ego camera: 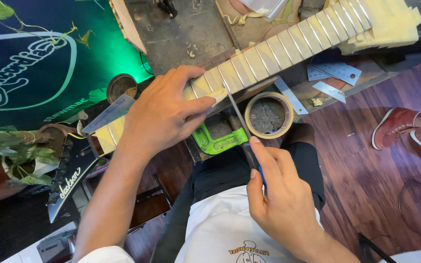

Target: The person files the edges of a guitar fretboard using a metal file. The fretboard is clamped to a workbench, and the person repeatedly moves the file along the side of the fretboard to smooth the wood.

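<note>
A guitar neck (278, 51) with pale masking tape between its metal frets lies diagonally across a workbench. My left hand (164, 114) presses down on the neck near its lower frets, fingers spread over the tape. My right hand (281, 199) grips the blue handle of a thin metal file (235, 109), whose tip rests across a fret beside my left fingers. The black headstock (69, 180) points toward the lower left.
A roll of masking tape (269, 115) sits beside the neck, next to a green vise (218, 139). Steel rulers (334, 73) lie at the right. A small round tin (121, 86) and a potted plant (10, 156) stand at the left. Another person's red shoes (400, 129) rest on the wooden floor.
</note>
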